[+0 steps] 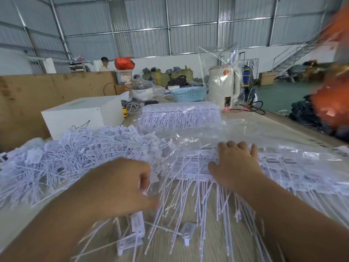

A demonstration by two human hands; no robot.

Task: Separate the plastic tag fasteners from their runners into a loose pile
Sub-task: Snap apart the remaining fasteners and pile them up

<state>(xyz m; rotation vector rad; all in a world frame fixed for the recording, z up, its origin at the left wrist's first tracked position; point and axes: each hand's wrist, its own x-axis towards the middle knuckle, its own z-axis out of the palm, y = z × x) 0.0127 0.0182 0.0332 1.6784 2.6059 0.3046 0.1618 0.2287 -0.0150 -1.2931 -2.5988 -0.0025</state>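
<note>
A strip of white plastic tag fasteners on their runner (196, 167) lies across the table in front of me, thin tails pointing toward me. My right hand (234, 165) lies flat on top of the strip, pressing it down with spread fingers. My left hand (124, 186) curls round several white fasteners (137, 224) at the strip's left end; their tags and tails hang below the fist. A big loose pile of separated fasteners (66, 159) spreads over the left of the table. More runner strips (294, 171) extend to the right.
A bagged stack of unseparated fasteners (179, 116) lies further back under clear plastic. A white box (83, 114) stands at back left, with a blue basket (188, 93) and a bagged white kettle (222, 86) behind. A person stands far off.
</note>
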